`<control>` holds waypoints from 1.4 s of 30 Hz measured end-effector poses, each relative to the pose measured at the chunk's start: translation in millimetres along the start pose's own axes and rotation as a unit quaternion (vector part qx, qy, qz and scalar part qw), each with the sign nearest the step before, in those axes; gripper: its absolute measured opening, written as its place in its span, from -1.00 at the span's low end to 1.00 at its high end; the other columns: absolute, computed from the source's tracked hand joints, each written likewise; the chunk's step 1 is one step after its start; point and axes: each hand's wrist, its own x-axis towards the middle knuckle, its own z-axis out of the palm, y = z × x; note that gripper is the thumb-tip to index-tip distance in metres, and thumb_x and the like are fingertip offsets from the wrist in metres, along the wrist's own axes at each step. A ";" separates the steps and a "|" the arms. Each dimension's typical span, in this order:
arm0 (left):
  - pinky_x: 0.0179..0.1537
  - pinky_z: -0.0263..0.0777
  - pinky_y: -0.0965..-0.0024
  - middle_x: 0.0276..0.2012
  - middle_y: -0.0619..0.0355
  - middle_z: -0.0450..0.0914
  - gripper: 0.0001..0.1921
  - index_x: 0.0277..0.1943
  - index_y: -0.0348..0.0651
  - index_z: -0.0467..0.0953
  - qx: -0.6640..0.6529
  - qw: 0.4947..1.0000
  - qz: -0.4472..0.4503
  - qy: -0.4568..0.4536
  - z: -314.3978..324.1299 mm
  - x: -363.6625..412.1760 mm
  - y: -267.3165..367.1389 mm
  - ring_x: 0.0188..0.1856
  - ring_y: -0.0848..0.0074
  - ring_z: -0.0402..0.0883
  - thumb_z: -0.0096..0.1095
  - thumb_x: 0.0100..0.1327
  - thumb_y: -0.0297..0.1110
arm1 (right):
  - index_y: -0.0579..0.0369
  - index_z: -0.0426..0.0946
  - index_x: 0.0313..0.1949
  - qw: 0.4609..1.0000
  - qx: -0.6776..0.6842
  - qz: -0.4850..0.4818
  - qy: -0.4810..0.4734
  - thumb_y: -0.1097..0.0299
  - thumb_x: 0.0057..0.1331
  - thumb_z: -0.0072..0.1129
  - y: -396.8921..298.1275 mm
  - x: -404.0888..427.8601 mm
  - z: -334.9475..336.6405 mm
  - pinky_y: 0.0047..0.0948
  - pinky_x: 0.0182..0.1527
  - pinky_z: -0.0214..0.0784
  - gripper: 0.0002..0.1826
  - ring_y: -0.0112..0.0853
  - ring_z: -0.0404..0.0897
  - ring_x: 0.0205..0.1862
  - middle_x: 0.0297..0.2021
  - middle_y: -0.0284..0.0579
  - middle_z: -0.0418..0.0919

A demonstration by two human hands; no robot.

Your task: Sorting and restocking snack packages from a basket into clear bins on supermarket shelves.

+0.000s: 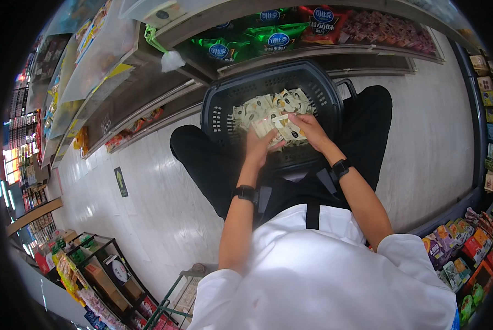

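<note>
A dark plastic shopping basket [213, 99] with slotted walls stands between my bent knees. Small pale, individually wrapped packets [252, 109] lie heaped inside it. Over the heap, my right hand [311, 128] pinches a cream packet with a dark oval mark [289, 128] between thumb and fingers. Close to its left, my left hand [259, 144] is blurred, its fingers around another pale packet [263, 126]. The two held packets nearly meet, and whether they touch cannot be made out. Each wrist wears a black band.
Shelving with green chip bags [271, 39], a red chip bag [322, 22] and pink-wrapped sweets [386, 33] rises just beyond the basket. Plastic-lined bins [102, 57] overhang at left. Packaged goods [448, 243] fill a display at lower right. A wheeled green-framed cart [180, 293] stands behind me.
</note>
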 end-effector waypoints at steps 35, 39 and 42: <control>-0.37 0.72 0.30 0.03 -0.01 0.51 -0.53 0.25 -0.18 0.20 0.002 1.000 -0.003 -0.004 -8.1 2.0 -1.2 -0.12 0.26 0.66 0.05 0.28 -0.50 | 0.16 0.36 0.21 0.997 0.039 0.061 0.000 0.45 0.23 0.28 -12.0 -6.8 -12.3 -0.60 -0.24 0.47 -0.45 -0.49 0.59 -0.16 -0.09 -0.22 0.59; -0.40 0.71 0.31 0.01 0.00 0.52 -0.53 0.24 -0.17 0.21 -0.015 1.000 -0.008 0.013 -4.7 -0.6 3.0 -0.14 0.25 0.67 0.05 0.27 -0.48 | 0.20 0.32 0.20 0.987 0.116 0.056 0.098 0.53 0.21 0.25 -26.4 -8.9 -10.1 -0.37 -0.01 0.45 -0.45 -0.32 0.53 0.04 0.05 -0.12 0.48; -0.40 0.70 0.30 0.00 0.02 0.52 -0.53 0.23 -0.15 0.21 -0.029 0.999 -0.032 0.016 -4.5 0.2 4.0 -0.13 0.25 0.66 0.05 0.26 -0.45 | 0.36 0.28 0.18 0.976 0.212 -0.014 0.049 0.62 0.13 0.27 -30.6 -8.6 -11.4 -0.20 0.08 0.44 -0.39 -0.23 0.53 0.05 0.03 0.01 0.47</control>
